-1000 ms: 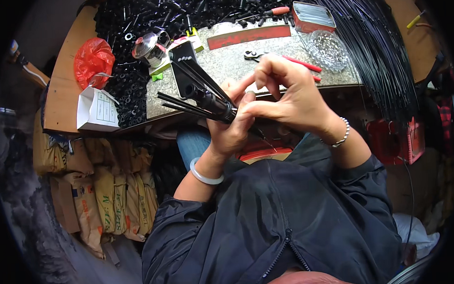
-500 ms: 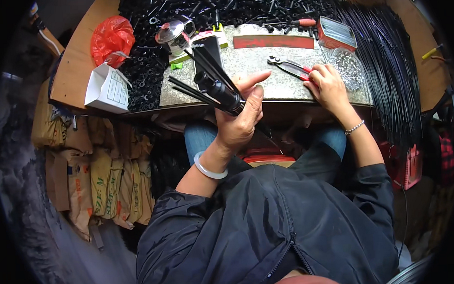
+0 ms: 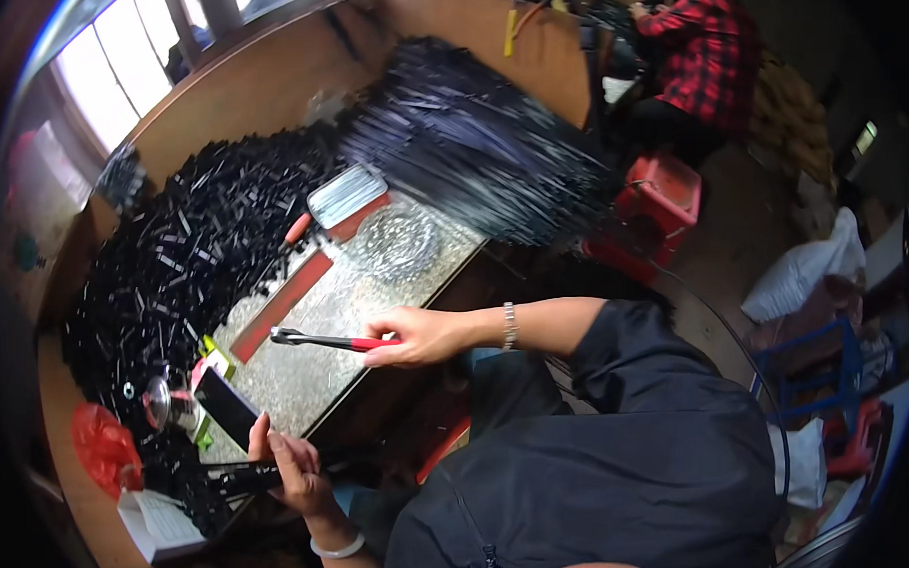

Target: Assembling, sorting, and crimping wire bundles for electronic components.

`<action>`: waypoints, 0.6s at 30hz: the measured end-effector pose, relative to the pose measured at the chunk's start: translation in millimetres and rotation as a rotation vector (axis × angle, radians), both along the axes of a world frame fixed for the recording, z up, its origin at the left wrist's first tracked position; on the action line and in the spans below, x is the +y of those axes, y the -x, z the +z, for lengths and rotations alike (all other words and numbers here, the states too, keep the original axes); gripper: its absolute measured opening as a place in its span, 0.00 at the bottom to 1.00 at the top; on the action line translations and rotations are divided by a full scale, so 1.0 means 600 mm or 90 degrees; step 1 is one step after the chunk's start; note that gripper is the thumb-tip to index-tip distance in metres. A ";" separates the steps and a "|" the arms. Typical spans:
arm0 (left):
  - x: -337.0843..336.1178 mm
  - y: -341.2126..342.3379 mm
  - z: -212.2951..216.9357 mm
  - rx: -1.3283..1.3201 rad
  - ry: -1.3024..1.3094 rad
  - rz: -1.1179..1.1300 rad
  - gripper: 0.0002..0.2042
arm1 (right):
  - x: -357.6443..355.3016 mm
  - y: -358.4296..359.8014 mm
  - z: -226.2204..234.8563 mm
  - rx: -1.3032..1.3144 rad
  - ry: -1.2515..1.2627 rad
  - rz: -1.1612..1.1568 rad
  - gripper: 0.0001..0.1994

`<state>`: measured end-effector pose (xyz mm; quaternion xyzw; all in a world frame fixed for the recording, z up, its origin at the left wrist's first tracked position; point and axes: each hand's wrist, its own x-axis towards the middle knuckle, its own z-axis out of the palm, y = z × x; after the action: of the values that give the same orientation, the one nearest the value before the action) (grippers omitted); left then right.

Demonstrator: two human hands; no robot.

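Observation:
My right hand [image 3: 416, 337] is closed round the red handles of a pair of pincers [image 3: 326, 341]. Their dark metal jaws point left, above the speckled work board [image 3: 322, 374]. Lower left, my left hand [image 3: 296, 472] grips a bundle of black rods with thick black fittings [image 3: 243, 480], partly hidden by the fingers and blurred. Just beyond that hand lies a dark phone [image 3: 227, 407]. A red strip [image 3: 280, 308] rests on the board, and a clear round dish or coil of shiny bits [image 3: 395, 241] sits near its far end.
A heap of black small parts [image 3: 202, 233] covers the far left. Long black rods [image 3: 480, 143] lie at the back right, beside a red-based box [image 3: 346, 200]. A red bag [image 3: 105, 448] and white carton [image 3: 158, 525] stand lower left. A co-worker in a checked shirt [image 3: 707, 60] sits beyond a red crate [image 3: 662, 207].
The view has swung to the right, bringing the co-worker into sight. My right hand has raised the pincers off the board. My left hand still holds the rods, now lower in the picture.

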<state>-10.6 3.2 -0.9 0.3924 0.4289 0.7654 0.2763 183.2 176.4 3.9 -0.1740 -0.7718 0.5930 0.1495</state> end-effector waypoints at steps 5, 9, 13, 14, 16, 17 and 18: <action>0.022 -0.015 -0.004 -0.070 0.018 -0.054 0.16 | -0.072 -0.059 0.120 -0.156 0.217 0.048 0.10; 0.026 -0.036 0.035 0.113 0.049 0.047 0.15 | -0.079 -0.078 0.140 -0.189 0.116 0.151 0.09; 0.016 -0.025 0.026 0.042 0.047 -0.026 0.13 | -0.090 -0.061 0.137 -0.178 0.082 0.184 0.11; 0.013 -0.024 0.023 0.055 0.048 -0.026 0.13 | -0.093 -0.058 0.138 -0.175 0.054 0.180 0.12; 0.007 -0.021 0.028 0.035 0.039 -0.032 0.13 | -0.101 -0.047 0.142 -0.164 0.059 0.182 0.13; 0.007 -0.018 0.028 0.053 0.034 -0.034 0.13 | -0.103 -0.044 0.145 -0.172 0.052 0.184 0.14; 0.006 -0.019 0.029 0.071 0.028 -0.036 0.13 | -0.105 -0.041 0.147 -0.180 0.045 0.186 0.14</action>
<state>0.7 6.8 16.7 0.4401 0.4490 0.7246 0.2825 207.9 113.6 92.4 -0.1467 -0.7808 0.6049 -0.0541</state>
